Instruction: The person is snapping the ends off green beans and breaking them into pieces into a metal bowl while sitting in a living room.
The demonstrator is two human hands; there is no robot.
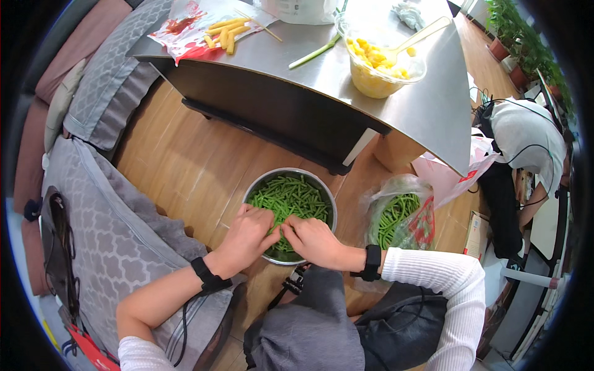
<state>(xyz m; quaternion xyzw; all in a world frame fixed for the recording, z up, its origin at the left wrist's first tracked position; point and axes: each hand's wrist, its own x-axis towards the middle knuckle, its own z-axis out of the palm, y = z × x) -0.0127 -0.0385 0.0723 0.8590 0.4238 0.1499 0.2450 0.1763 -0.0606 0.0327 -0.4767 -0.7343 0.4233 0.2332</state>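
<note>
A round metal bowl (331, 199) on the wooden floor holds many short pieces of green beans (297, 195). Over its near half, my left hand (248, 232) and my right hand (312, 239) are close together, fingertips nearly meeting. The fingers of both hands are curled and pinched; what lies between them is too hidden to tell, though it is probably a bean. To the right of the bowl, a clear plastic bag (424, 218) with red print holds long whole green beans (397, 215).
Ahead stands a metal-topped table (315, 79) with a plastic cup of yellow corn (378, 79), fries (227, 32) on paper and a green stalk (315, 51). A grey patterned sofa cover (111, 232) lies left. A person (529, 134) bends at the right beside a pink-white bag (445, 176).
</note>
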